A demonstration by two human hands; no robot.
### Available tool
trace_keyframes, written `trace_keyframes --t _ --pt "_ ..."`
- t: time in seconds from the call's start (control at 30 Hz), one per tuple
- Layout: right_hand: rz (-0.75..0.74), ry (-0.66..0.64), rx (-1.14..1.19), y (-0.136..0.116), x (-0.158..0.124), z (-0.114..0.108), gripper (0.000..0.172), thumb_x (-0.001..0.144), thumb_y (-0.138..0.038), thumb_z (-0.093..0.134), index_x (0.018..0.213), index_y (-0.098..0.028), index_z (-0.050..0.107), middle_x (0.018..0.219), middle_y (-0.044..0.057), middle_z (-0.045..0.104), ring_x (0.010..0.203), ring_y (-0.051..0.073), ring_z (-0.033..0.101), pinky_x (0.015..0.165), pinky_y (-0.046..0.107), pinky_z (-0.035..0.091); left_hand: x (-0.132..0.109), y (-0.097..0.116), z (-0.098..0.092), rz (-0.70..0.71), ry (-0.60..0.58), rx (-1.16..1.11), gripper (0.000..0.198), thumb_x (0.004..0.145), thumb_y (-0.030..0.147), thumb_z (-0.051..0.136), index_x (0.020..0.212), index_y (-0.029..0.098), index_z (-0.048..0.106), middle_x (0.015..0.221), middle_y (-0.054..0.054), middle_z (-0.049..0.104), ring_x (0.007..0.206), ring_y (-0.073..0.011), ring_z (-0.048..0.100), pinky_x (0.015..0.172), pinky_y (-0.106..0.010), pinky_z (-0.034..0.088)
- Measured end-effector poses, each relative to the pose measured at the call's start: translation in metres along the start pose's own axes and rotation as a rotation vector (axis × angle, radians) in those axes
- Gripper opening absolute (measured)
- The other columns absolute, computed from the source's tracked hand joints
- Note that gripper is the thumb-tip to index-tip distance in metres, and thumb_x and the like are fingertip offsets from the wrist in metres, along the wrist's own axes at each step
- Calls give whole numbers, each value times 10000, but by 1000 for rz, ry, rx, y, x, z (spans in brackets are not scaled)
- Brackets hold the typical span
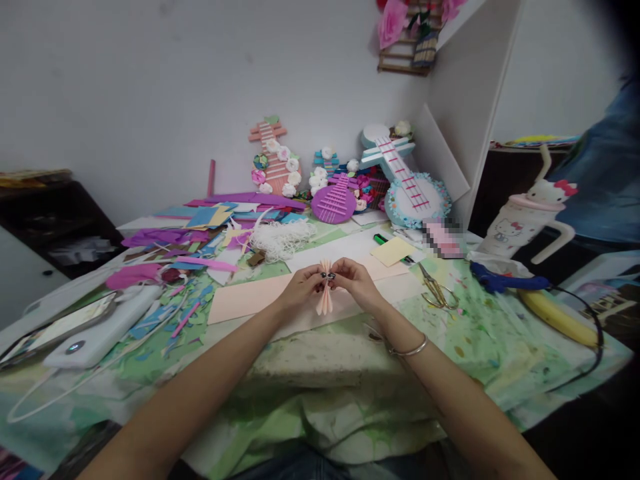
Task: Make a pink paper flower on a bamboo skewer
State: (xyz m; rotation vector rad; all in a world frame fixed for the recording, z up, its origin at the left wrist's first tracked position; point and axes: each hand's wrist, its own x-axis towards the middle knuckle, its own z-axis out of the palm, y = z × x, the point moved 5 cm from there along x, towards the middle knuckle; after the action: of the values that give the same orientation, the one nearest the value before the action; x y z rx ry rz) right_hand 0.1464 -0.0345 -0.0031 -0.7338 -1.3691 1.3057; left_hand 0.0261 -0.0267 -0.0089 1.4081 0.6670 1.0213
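Observation:
My left hand (301,287) and my right hand (353,280) meet over the middle of the table, both pinching a small pleated piece of pale pink paper (325,296) at its waist. The paper fans out above and below my fingertips. Beneath it lies a long flat sheet of the same pale pink paper (243,300). Gold scissors (436,289) rest just right of my right hand. A silver bangle sits on my right wrist.
Paper scraps (185,267) litter the left side beside a white power bank (103,331) and a phone (60,325). Paper guitars (334,200) lean on the back wall. A cat-shaped cup (520,223), blue glue gun (500,278) and banana (557,315) lie right. A person's blue sleeve (605,173) is far right.

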Motion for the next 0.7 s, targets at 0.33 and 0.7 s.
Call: trace_keyframes --t 0.33,0.7 --pt "-83 11 -154 0 0 -1 213 667 -313 716 727 -154 588 693 -13 583 654 100 565 648 249 471 1 -4 -5 -25 26 -5 175 715 294 610 667 134 557 610 28 491 565 -77 431 558 -206 324" --pt "-29 43 159 4 2 -9 265 647 -306 745 684 -160 528 754 8 635 645 113 614 704 305 512 3 -5 -9 10 101 -282 122 698 190 631 624 114 571 643 -3 548 640 -90 503 641 -214 375"
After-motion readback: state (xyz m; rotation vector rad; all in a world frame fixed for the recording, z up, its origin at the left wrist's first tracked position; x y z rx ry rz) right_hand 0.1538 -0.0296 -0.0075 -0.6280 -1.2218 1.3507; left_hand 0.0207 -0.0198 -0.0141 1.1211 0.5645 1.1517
